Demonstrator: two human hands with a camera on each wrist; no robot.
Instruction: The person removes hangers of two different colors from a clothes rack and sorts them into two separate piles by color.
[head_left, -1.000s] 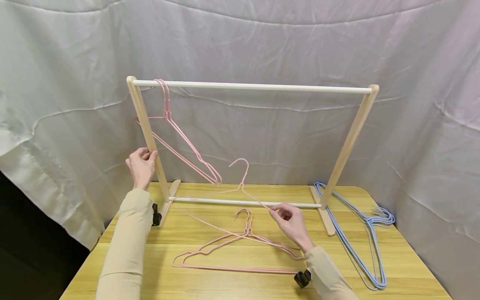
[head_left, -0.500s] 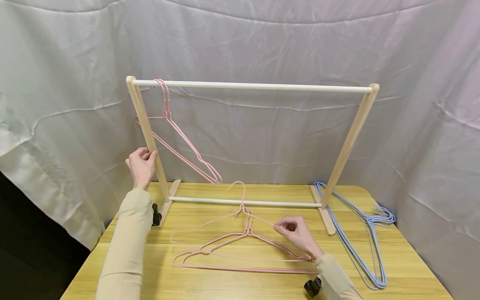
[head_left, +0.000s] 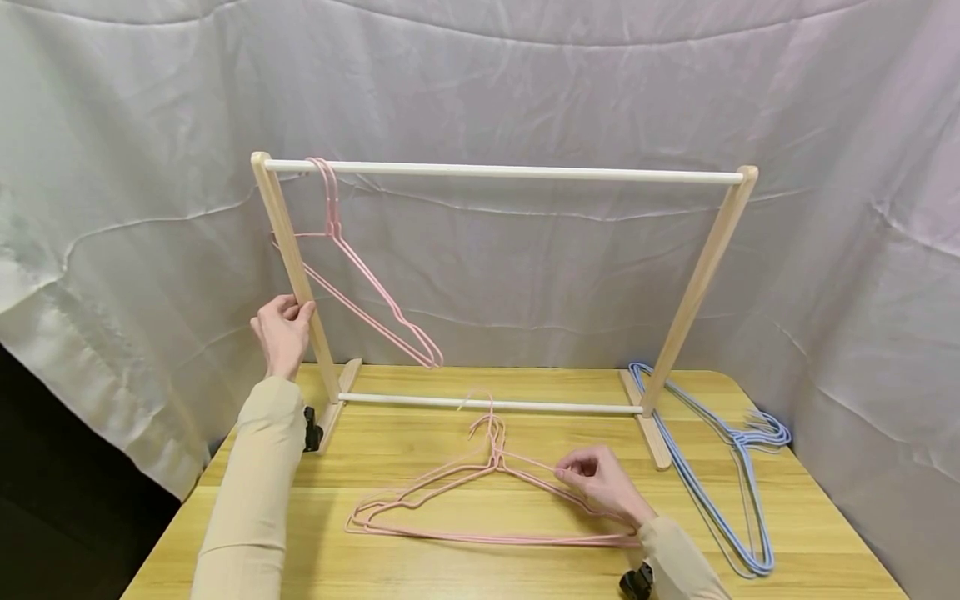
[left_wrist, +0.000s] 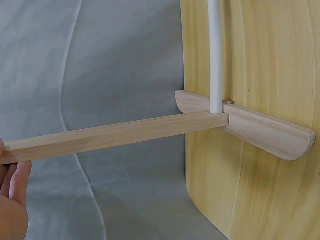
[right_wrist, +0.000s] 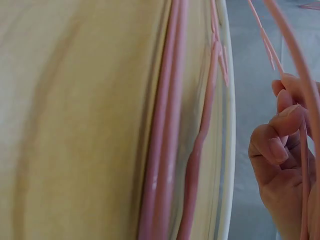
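My left hand [head_left: 283,335] grips the left wooden post [head_left: 279,217] of a small clothes rack, thumb on its near side. In the left wrist view its fingers [left_wrist: 19,182] lie against the post's lower face. My right hand [head_left: 602,483] pinches the right shoulder of a pink clothes hanger [head_left: 528,460], low over the table. Beneath the held hanger lie more pink hangers [head_left: 457,472], which it overlaps in the head view. Two pink hangers [head_left: 375,287] hang near the left end of the rack's white top rail [head_left: 517,172].
A bundle of blue hangers [head_left: 757,435] lies on the table [head_left: 420,579] at the right, beside the rack's right foot [head_left: 651,437]. A white lower bar [head_left: 420,402] joins the rack's posts. Behind hangs a grey-white curtain [head_left: 517,92].
My right hand has lowered the pink hanger toward the pink hangers on the table, moving slightly right and nearer to me. My left hand has stayed on the rack's post.
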